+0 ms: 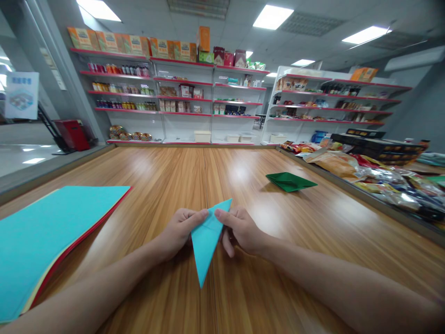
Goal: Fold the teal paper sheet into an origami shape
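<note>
Folded sheet: I hold a turquoise folded paper (207, 241) over the wooden table (285, 260), near its near edge and about midway between its left and right edges. It is a long narrow triangle, one tip pointing toward me and the other toward the far right.
Left hand: my left hand (179, 232) pinches the sheet's left edge, thumb on top, fingers tucked under.
Right hand: my right hand (239, 229) pinches the right edge the same way; the two thumbs nearly meet at the upper part of the triangle. Both hands are closed on the paper.
Step in hand: I judge this to be mid-fold, with the main creases already in and the shape being pressed or adjusted at its wide end.
Next move: it seems to call for a steady pinch with one hand while the other runs or turns a flap, keeping the edges lined up so the crease stays straight.
Paper stack: a pile of coloured sheets (52, 241), turquoise on top with red and yellow showing beneath, lies at the left edge, well apart from my hands.
Green piece: a finished-looking green folded paper (290, 181) sits toward the right edge, farther away.
Right side: snack packets (382, 178) crowd the neighbouring surface beyond the right edge.
Open room: bare wood lies ahead of my hands and on both sides, so the sheet can be laid flat or turned without touching anything.
Background: store shelves (181, 93) stand past the far edge.
</note>
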Demonstrator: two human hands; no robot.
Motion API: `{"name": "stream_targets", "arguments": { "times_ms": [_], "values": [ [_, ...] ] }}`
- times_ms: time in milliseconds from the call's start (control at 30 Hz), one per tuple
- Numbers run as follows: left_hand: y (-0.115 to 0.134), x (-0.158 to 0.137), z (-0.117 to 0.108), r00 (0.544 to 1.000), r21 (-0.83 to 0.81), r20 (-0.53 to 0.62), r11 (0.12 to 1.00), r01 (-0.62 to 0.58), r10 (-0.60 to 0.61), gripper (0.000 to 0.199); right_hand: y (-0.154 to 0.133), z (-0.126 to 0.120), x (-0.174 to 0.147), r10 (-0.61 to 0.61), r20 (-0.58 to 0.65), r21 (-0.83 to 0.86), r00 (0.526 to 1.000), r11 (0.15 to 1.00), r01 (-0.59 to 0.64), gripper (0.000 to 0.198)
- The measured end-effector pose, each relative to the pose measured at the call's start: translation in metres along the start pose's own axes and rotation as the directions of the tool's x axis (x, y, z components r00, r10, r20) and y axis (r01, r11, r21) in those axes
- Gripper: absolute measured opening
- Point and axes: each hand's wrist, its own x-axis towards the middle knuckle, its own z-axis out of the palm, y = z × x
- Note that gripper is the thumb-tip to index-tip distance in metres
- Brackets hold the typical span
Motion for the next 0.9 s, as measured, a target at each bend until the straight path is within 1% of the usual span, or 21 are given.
{"name": "stream_targets", "arguments": {
  "times_ms": [100,233,300,333,400,467,500,533,567,600,700,733,800,900],
  "values": [
    [0.003,-0.002,0.006,0.998,0.012,-0.053,1.000,-0.023,0.024,0.052,0.002,0.002,0.001,0.011,-0.020,0.029,1.000,1.000,-0.010,0.063],
    [0.002,-0.006,0.010,0.985,0.100,-0.157,0.993,-0.063,0.078,0.054,0.012,0.008,0.000,0.043,-0.014,-0.011,0.999,0.999,-0.043,0.061],
    [0.001,-0.006,0.008,0.983,0.098,-0.173,0.994,-0.051,0.068,0.054,0.014,0.011,-0.003,0.056,0.009,-0.037,0.998,0.998,-0.056,0.062],
    [0.000,-0.006,0.007,0.987,0.074,-0.153,0.997,-0.033,0.044,0.054,0.012,0.013,-0.006,0.050,0.022,-0.054,0.999,0.997,-0.049,0.063],
    [0.000,-0.006,0.004,0.998,-0.006,-0.062,1.000,0.026,-0.026,0.054,0.006,0.017,-0.012,0.020,0.081,-0.099,0.997,0.995,-0.012,0.064],
    [0.000,-0.006,0.003,0.995,-0.078,0.050,0.993,0.086,-0.083,0.054,-0.002,0.019,-0.017,-0.031,0.124,-0.167,0.992,0.985,0.052,0.065],
    [0.001,-0.006,0.003,0.991,-0.099,0.089,0.989,0.106,-0.097,0.054,-0.005,0.020,-0.019,-0.057,0.146,-0.205,0.988,0.975,0.086,0.065],
    [0.002,-0.006,0.004,0.989,-0.110,0.104,0.987,0.114,-0.103,0.055,-0.008,0.020,-0.020,-0.080,0.165,-0.240,0.983,0.964,0.119,0.065],
    [0.003,-0.007,0.005,0.990,-0.113,0.094,0.987,0.111,-0.101,0.054,-0.008,0.020,-0.020,-0.097,0.173,-0.264,0.980,0.954,0.141,0.065],
    [0.003,-0.008,0.006,0.995,-0.107,0.052,0.990,0.094,-0.089,0.054,-0.007,0.020,-0.019,-0.108,0.164,-0.276,0.981,0.949,0.150,0.065],
    [0.004,-0.010,0.012,0.991,-0.036,-0.136,0.999,0.003,-0.008,0.053,0.001,0.017,-0.014,-0.110,0.060,-0.254,0.992,0.959,0.121,0.066],
    [0.004,-0.010,0.013,0.985,-0.003,-0.174,1.000,-0.017,0.016,0.053,0.004,0.016,-0.012,-0.116,0.042,-0.262,0.992,0.957,0.123,0.065],
    [0.005,-0.008,0.014,0.980,0.033,-0.197,0.999,-0.023,0.029,0.054,0.005,0.015,-0.011,-0.142,0.051,-0.305,0.989,0.940,0.150,0.063],
    [0.008,-0.005,0.014,0.990,0.000,-0.135,1.000,0.030,-0.030,0.053,-0.003,0.013,-0.013,-0.194,0.132,-0.376,0.972,0.897,0.230,0.064]
  ]
}}
